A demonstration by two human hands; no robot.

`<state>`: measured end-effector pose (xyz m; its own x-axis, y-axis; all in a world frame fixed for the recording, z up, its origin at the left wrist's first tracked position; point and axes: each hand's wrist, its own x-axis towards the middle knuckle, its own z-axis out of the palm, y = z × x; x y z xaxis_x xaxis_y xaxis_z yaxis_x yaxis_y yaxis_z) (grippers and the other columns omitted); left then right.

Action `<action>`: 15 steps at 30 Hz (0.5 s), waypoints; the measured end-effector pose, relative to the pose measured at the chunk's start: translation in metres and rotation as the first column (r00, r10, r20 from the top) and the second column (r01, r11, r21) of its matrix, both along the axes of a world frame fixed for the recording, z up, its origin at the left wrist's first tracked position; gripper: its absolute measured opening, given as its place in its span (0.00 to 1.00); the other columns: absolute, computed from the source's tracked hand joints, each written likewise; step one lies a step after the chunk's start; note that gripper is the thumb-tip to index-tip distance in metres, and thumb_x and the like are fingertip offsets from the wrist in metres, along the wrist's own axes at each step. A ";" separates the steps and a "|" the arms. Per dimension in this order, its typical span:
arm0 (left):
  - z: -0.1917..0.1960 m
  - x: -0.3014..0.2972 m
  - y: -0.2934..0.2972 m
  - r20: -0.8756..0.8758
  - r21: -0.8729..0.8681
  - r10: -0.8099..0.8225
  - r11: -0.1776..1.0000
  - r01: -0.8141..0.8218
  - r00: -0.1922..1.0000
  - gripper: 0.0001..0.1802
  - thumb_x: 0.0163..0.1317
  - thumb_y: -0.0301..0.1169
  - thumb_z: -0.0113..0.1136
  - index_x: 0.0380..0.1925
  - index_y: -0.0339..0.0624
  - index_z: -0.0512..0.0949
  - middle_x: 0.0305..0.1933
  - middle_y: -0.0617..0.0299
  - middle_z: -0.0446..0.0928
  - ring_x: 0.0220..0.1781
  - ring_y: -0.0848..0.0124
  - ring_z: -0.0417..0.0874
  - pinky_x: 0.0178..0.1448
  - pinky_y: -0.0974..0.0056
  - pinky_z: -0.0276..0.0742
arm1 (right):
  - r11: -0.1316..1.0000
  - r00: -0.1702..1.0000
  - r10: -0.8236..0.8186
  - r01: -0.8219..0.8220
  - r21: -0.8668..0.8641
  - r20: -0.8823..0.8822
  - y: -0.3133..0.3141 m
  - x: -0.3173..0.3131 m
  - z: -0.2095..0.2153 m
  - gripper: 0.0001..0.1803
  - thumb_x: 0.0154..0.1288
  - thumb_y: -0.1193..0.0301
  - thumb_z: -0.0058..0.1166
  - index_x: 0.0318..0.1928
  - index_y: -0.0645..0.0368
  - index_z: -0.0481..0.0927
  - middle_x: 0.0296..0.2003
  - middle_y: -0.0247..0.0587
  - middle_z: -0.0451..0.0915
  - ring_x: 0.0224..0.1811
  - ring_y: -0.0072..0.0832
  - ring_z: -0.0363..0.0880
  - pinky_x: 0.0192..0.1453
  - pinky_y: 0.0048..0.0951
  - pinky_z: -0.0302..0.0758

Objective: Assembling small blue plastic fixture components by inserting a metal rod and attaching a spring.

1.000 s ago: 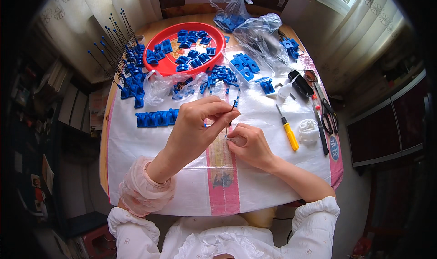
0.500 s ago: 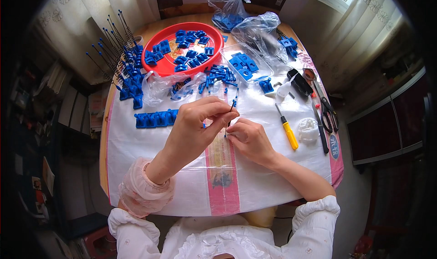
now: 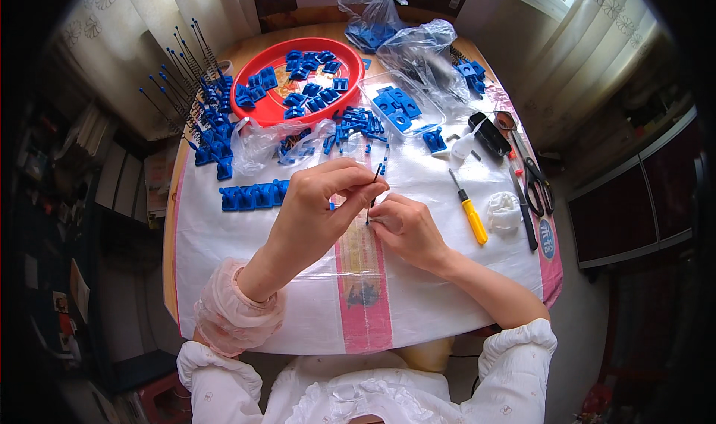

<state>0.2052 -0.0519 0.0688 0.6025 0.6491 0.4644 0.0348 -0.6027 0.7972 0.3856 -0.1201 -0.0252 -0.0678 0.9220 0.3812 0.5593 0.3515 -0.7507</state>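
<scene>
While both hands meet at table centre, the left hand pinches a thin dark rod between thumb and fingertips, fingers closed on it, rod running roughly upright with its upper end tilted away toward the blue parts pile. Right hand sits just beside and below, fingertips closed together at the rod's lower end; whether it also holds a small part there, cannot tell, too small. Both hands hover over a white woven sheet with a pink stripe covering the wooden table. Row of joined blue clips lies just left of the left hand, flat on the sheet. Red round tray at the far side holds loose blue clips. More blue clips are scattered between tray and hands, some on clear plastic bags. Cluster of blue clips with long dark rods stands at the far left edge, rods fanned out. Yellow-handled screwdriver lies right of the right hand, near but apart. Scissors and a black tool lie further right, a white crumpled wad between screwdriver and scissors. Pink ruffled cuff on the left forearm.
</scene>
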 end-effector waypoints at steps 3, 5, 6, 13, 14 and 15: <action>0.001 0.000 0.000 0.001 -0.004 0.000 1.000 0.000 1.000 0.05 0.62 0.21 0.64 0.37 0.32 0.85 0.33 0.59 0.81 0.32 0.75 0.82 0.37 0.72 0.78 | 1.000 1.000 -0.003 0.003 0.000 0.001 -0.001 0.000 0.002 0.07 0.54 0.78 0.61 0.36 0.65 0.82 0.33 0.48 0.80 0.36 0.45 0.81 0.42 0.39 0.77; 0.000 0.000 0.000 0.011 -0.009 0.002 1.000 -0.002 1.000 0.05 0.62 0.21 0.64 0.37 0.32 0.85 0.33 0.59 0.81 0.32 0.75 0.82 0.37 0.72 0.79 | 1.000 1.000 -0.003 0.004 -0.001 0.009 -0.001 0.000 0.003 0.07 0.54 0.78 0.61 0.35 0.64 0.82 0.33 0.48 0.80 0.36 0.45 0.81 0.42 0.40 0.77; 0.000 0.000 0.000 0.009 -0.013 0.002 1.000 -0.001 1.000 0.05 0.62 0.21 0.64 0.37 0.32 0.85 0.33 0.59 0.81 0.32 0.75 0.82 0.37 0.72 0.79 | 1.000 1.000 -0.006 0.006 -0.002 0.016 -0.001 -0.001 0.002 0.07 0.54 0.77 0.61 0.35 0.64 0.81 0.33 0.48 0.80 0.36 0.45 0.81 0.42 0.40 0.77; 0.002 -0.001 0.000 -0.002 -0.010 -0.003 1.000 0.003 1.000 0.05 0.62 0.22 0.64 0.37 0.32 0.85 0.33 0.59 0.81 0.32 0.74 0.82 0.37 0.72 0.79 | 1.000 0.999 -0.003 0.004 -0.012 0.040 -0.003 -0.001 0.003 0.07 0.53 0.77 0.61 0.33 0.65 0.79 0.33 0.49 0.80 0.36 0.46 0.82 0.42 0.40 0.77; 0.002 -0.001 0.000 -0.005 -0.015 -0.004 1.000 0.004 1.000 0.05 0.62 0.22 0.64 0.37 0.32 0.85 0.33 0.58 0.81 0.32 0.74 0.82 0.37 0.72 0.79 | 1.000 0.999 -0.007 0.008 -0.013 0.031 -0.003 -0.001 0.002 0.07 0.53 0.77 0.61 0.33 0.65 0.79 0.33 0.49 0.81 0.36 0.46 0.82 0.42 0.40 0.77; 0.002 -0.001 0.000 0.000 -0.015 -0.002 1.000 0.002 1.000 0.05 0.62 0.22 0.64 0.37 0.32 0.84 0.33 0.58 0.81 0.32 0.74 0.82 0.37 0.72 0.79 | 1.000 1.000 -0.010 0.010 -0.013 0.023 -0.003 0.000 0.002 0.07 0.53 0.77 0.61 0.33 0.65 0.79 0.33 0.49 0.81 0.36 0.46 0.82 0.42 0.39 0.77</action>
<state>0.2046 -0.0522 0.0703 0.6037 0.6547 0.4548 0.0335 -0.5909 0.8061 0.3859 -0.1229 -0.0230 -0.0668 0.9276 0.3674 0.5800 0.3358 -0.7422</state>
